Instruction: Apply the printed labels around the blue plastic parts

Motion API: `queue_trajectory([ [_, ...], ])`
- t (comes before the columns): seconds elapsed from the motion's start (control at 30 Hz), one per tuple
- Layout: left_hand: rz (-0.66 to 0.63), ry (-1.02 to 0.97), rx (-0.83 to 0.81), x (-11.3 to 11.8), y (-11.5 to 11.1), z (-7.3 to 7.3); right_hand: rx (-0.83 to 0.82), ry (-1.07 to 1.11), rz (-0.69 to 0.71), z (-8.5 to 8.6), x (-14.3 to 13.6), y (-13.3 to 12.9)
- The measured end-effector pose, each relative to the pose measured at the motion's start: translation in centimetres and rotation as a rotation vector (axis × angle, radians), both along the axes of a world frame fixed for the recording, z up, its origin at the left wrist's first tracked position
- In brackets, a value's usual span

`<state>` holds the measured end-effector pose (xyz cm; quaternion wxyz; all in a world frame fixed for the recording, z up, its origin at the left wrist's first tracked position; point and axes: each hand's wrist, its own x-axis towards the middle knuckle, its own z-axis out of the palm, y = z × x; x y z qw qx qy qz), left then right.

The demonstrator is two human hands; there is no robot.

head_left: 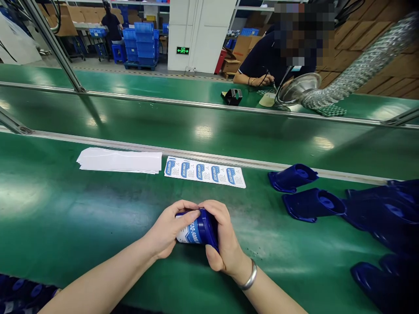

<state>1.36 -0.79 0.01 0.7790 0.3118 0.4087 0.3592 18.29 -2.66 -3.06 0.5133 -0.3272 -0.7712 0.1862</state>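
Observation:
Both of my hands hold one dark blue plastic housing (207,227) above the green work surface. Around its left part runs a white and blue label (190,233), which my left hand (173,227) grips with the thumb on top. My right hand (224,237), with a silver bracelet at the wrist, is wrapped round the flanged right end. Beyond my hands lies a sheet of blue and white labels (204,172), and to its left a stack of white sheets (121,160).
Several blue housings (314,204) lie at the right. More blue parts (24,294) sit at the lower left. A metal rail (144,152) crosses behind the labels. Across the bench a person (262,61) works beside a silver duct (360,65).

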Motion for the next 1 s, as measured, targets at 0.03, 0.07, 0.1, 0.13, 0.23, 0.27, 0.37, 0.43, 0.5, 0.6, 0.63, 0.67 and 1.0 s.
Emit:
queue_trajectory([
  [0.03, 0.010, 0.021, 0.033, 0.0, -0.1, 0.1, -0.007, -0.013, -0.010, -0.1, 0.0, 0.0],
  [0.07, 0.011, 0.039, 0.068, 0.0, -0.1, 0.1, -0.011, -0.021, -0.017, -0.1, -0.1, -0.1],
  [0.1, 0.004, 0.053, 0.105, 0.0, -0.2, 0.2, -0.012, -0.022, -0.023, -0.2, -0.1, -0.1],
  [0.13, -0.007, 0.064, 0.141, 0.0, -0.2, 0.3, -0.011, -0.019, -0.027, -0.3, -0.2, -0.2],
  [0.23, -0.039, 0.111, 0.239, -0.1, -0.4, 0.4, -0.032, 0.007, -0.057, -0.3, -0.3, -0.4],
  [0.27, -0.047, 0.145, 0.277, -0.1, -0.5, 0.3, -0.059, 0.024, -0.079, -0.3, -0.3, -0.5],
  [0.37, -0.048, 0.332, 0.402, 0.1, -0.7, -0.1, -0.186, 0.094, -0.146, -0.2, -0.5, -0.8],
  [0.43, -0.042, 0.465, 0.483, 0.3, -0.8, -0.5, -0.265, 0.139, -0.168, -0.2, -0.6, -1.0],
  [0.5, -0.035, 0.550, 0.565, 0.4, -0.7, -0.9, -0.329, 0.188, -0.180, -0.4, -0.8, -1.1],
  [0.6, -0.037, 0.611, 0.660, 0.3, -0.5, -1.1, -0.464, 0.288, -0.195, -0.6, -0.9, -1.1],
  [0.63, -0.046, 0.620, 0.666, 0.3, -0.5, -1.0, -0.516, 0.317, -0.200, -0.7, -0.9, -1.0],
  [0.67, -0.065, 0.615, 0.650, 0.2, -0.4, -0.8, -0.563, 0.337, -0.205, -0.7, -0.9, -1.0],
  [1.0, -0.092, 0.410, 0.418, 0.2, -0.3, -1.0, -0.626, 0.405, -0.247, -2.2, 0.1, 0.1],
])
